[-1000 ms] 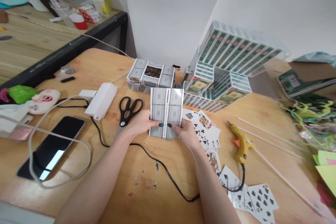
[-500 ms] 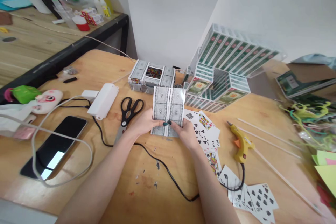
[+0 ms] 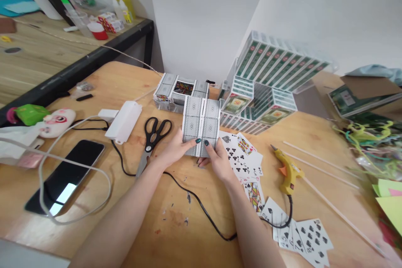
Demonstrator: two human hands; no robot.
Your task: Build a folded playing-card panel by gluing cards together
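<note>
Between my two hands I hold a panel of playing cards (image 3: 201,119), grey patterned backs facing me, in two columns with a pale seam down the middle. My left hand (image 3: 176,148) grips its lower left side, thumb across the front. On the lower right, my right hand (image 3: 218,159) grips it, thumb on the front and some fingers behind or below. Behind the panel stands a box-like structure made of cards (image 3: 179,90). Loose face-up cards (image 3: 241,157) lie right of my right hand. Scissors (image 3: 152,136) lie open-bladed or nearly so beside my left hand.
Stacked card boxes (image 3: 279,63) stand at the back right. A yellow glue gun (image 3: 288,169) lies on the right near glue sticks (image 3: 323,169) and more fanned cards (image 3: 298,234). At left are a phone (image 3: 65,176), a white power adapter (image 3: 124,121) and cables crossing the table (image 3: 132,238).
The card panel has risen slightly and tilted a little in my hands. My right thumb has shifted slightly, and fingers now show beneath the panel's lower edge.
</note>
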